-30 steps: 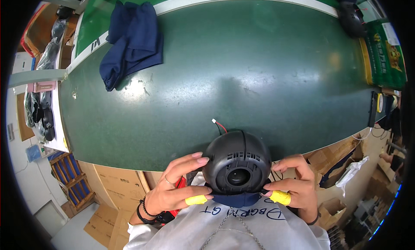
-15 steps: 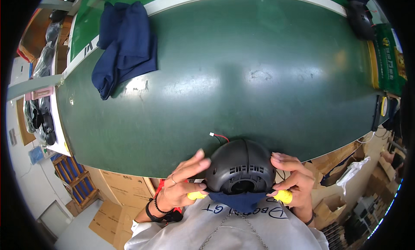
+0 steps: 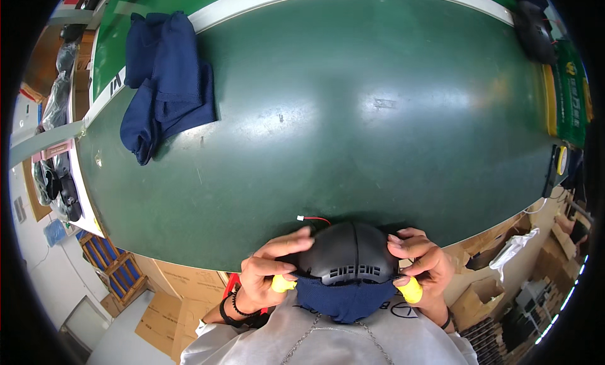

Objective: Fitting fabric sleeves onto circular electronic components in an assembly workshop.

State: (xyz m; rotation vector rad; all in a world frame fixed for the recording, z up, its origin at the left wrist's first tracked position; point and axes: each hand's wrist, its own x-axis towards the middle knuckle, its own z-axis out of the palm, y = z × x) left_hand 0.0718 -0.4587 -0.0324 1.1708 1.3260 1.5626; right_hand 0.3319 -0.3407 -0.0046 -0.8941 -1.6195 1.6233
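A rounded black plastic shell (image 3: 333, 246) with vent slots and a centre seam sits at the table's near edge, close to my chest. From its far side runs a thin red wire (image 3: 320, 220) ending in a small white plug. Navy fabric (image 3: 346, 301) covers the shell's near end. My left hand (image 3: 268, 270) grips the fabric's edge at the shell's left, thumb low, fingers against the shell. On the right side, my right hand (image 3: 423, 262) pinches the fabric edge likewise, fingertips on the shell. Yellow tape wraps both thumbs.
A green table (image 3: 283, 163) spreads ahead. Rumpled navy cloth pieces (image 3: 170, 81) lie at its far left. Another black shell (image 3: 534, 34) is at the far right, near a green and yellow package (image 3: 567, 100) and a tape roll (image 3: 561, 160). Cardboard boxes (image 3: 154, 318) stand below the table.
The fabric now reaches further up the shell's near end, hiding its round opening. The shell has tipped and moved slightly toward me, and both hands have moved with it.
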